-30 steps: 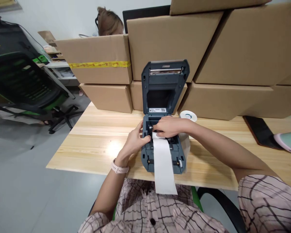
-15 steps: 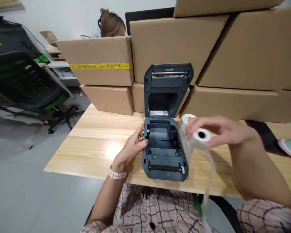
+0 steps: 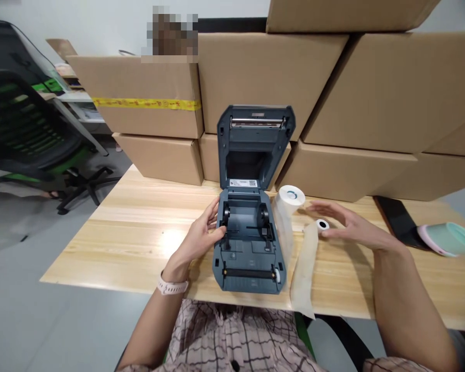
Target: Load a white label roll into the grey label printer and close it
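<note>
A dark grey label printer (image 3: 250,248) stands on the wooden table with its lid (image 3: 253,150) raised and its inner bay bare. My left hand (image 3: 201,232) rests against the printer's left side, thumb on the rim, fingers partly behind it. Right of the printer, a larger white roll (image 3: 292,196) stands with a translucent strip hanging toward the front. Beside it lies a small roll (image 3: 320,226), its pale strip (image 3: 305,274) running to the table's front edge. My right hand (image 3: 346,225) is spread around the small roll's right side, thumb near its black-centred end, fingers apart.
Cardboard boxes (image 3: 263,77) are stacked along the table's back. At the right lie a dark flat object (image 3: 397,222) and a pale green cup (image 3: 449,238) with a pink rim. An office chair (image 3: 27,124) stands at the left. Behind the boxes shows a person's head, blurred.
My right hand has lowered the small roll to the table and opened around it. The roll's strip now lies on the tabletop. My left hand stays on the printer. The camera view has shifted slightly.
</note>
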{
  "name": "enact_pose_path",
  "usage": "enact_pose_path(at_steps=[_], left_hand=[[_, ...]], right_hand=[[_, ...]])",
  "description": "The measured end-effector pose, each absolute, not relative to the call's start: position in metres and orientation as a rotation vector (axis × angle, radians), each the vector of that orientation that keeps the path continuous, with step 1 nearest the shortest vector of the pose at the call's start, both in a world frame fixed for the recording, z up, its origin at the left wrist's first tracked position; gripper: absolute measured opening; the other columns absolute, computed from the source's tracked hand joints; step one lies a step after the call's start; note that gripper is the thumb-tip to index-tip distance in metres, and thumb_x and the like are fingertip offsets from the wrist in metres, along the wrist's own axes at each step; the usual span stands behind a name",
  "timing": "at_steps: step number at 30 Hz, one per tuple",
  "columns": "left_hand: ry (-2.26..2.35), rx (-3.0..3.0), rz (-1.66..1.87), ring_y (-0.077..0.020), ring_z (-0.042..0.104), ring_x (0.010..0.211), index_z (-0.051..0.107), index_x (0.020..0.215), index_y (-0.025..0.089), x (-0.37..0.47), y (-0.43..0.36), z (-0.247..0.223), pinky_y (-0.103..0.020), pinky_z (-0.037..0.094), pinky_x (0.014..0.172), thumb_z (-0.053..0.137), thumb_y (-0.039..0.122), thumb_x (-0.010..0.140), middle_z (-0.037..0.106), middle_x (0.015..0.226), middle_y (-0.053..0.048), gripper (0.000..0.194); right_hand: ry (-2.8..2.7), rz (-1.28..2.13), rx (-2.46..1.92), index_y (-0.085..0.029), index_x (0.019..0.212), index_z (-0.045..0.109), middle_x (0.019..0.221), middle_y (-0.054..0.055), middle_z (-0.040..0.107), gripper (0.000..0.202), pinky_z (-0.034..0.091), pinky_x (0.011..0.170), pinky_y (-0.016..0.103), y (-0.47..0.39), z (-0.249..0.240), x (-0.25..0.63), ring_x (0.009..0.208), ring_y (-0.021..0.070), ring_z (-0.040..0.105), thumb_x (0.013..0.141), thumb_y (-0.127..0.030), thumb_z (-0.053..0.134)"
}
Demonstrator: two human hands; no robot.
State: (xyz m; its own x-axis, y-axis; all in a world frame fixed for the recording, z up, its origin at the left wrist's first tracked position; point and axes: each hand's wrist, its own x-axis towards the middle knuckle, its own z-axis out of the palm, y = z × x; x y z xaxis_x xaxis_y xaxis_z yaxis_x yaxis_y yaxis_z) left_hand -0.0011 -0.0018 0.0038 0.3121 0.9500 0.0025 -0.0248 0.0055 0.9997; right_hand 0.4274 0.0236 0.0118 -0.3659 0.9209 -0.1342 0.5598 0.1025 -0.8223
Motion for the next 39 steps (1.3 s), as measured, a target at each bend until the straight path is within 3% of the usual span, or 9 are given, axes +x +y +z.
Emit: enact_pose_path(at_steps=[4,9,13,18,20,24,28,33,39], left_hand=[[0.959,1.331,0.971,-0.0300,0.056,0.142,0.025,0.166,0.019,-0.001,-0.001,0.005,-0.041,0.045,0.118,0.073,0.026,0.085,0.043,0.165,-0.019,0.094],[0.928,1.344,0.997,-0.0308,0.056,0.142,0.029,0.165,0.020,-0.002,-0.001,0.000,-0.043,0.046,0.117,0.073,0.029,0.087,0.044,0.165,-0.019,0.090],[0.901,1.337,1.023,-0.0313,0.055,0.142,0.030,0.164,0.020,-0.001,-0.001,-0.003,-0.044,0.046,0.118,0.072,0.030,0.088,0.045,0.164,-0.018,0.088],[0.894,1.315,1.027,-0.0325,0.056,0.142,0.033,0.163,0.021,0.000,-0.002,0.001,-0.045,0.047,0.117,0.072,0.026,0.087,0.045,0.164,-0.016,0.086],[0.886,1.325,1.021,-0.0324,0.054,0.144,0.031,0.164,0.021,0.001,-0.003,0.003,-0.045,0.046,0.119,0.069,0.024,0.088,0.044,0.165,-0.016,0.086],[0.898,1.370,1.000,-0.0317,0.048,0.150,0.014,0.169,0.021,-0.001,-0.004,0.002,-0.047,0.041,0.123,0.064,0.022,0.090,0.037,0.168,-0.017,0.093],[0.934,1.375,0.977,-0.0316,0.040,0.155,0.006,0.169,0.018,-0.003,-0.005,0.000,-0.048,0.036,0.125,0.061,0.021,0.090,0.030,0.171,-0.018,0.096],[0.912,1.399,0.991,-0.0295,0.035,0.158,0.004,0.169,0.020,-0.004,-0.004,-0.004,-0.048,0.033,0.127,0.059,0.020,0.089,0.027,0.172,-0.016,0.097],[0.953,1.429,0.980,-0.0302,0.045,0.152,0.007,0.169,0.021,-0.004,-0.004,-0.004,-0.049,0.034,0.126,0.060,0.022,0.089,0.031,0.171,-0.016,0.097]], right_hand=[[-1.925,1.152,-1.422,-0.032,0.148,0.048,0.161,0.011,0.049,0.084,0.036,0.127,0.057,0.054,0.033,0.410,0.151,0.0340,0.045,0.075,-0.049,0.086],[-2.014,1.372,-1.361,-0.022,0.132,0.061,0.137,0.012,0.067,0.077,0.047,0.115,0.048,0.096,0.040,0.371,0.130,0.0312,0.062,0.065,-0.043,0.092],[-1.931,1.350,-1.358,-0.019,0.117,0.065,0.117,0.009,0.072,0.073,0.055,0.098,0.041,0.102,0.034,0.361,0.110,0.0284,0.067,0.055,-0.044,0.095],[-1.770,1.354,-1.192,-0.021,0.126,0.055,0.114,0.012,0.072,0.090,0.057,0.076,0.038,0.082,0.046,0.356,0.094,0.0282,0.071,0.060,-0.077,0.077],[-1.728,1.405,-1.093,-0.021,0.129,0.053,0.115,0.014,0.072,0.094,0.056,0.072,0.038,0.073,0.061,0.343,0.091,0.0289,0.071,0.061,-0.083,0.071],[-1.931,1.313,-1.074,-0.020,0.120,0.060,0.111,0.010,0.072,0.079,0.054,0.077,0.034,0.062,0.090,0.290,0.096,0.0270,0.069,0.059,-0.064,0.085],[-2.419,0.970,-1.175,-0.021,0.116,0.060,0.115,0.008,0.070,0.063,0.052,0.082,0.036,0.057,0.101,0.237,0.100,0.0265,0.067,0.066,-0.052,0.083],[-2.696,0.813,-1.236,-0.020,0.118,0.058,0.119,0.010,0.069,0.058,0.051,0.086,0.038,0.058,0.101,0.220,0.103,0.0282,0.066,0.074,-0.053,0.078],[-2.998,0.667,-1.251,-0.020,0.120,0.060,0.122,0.012,0.069,0.059,0.052,0.084,0.038,0.060,0.093,0.209,0.107,0.0332,0.068,0.079,-0.060,0.073]])
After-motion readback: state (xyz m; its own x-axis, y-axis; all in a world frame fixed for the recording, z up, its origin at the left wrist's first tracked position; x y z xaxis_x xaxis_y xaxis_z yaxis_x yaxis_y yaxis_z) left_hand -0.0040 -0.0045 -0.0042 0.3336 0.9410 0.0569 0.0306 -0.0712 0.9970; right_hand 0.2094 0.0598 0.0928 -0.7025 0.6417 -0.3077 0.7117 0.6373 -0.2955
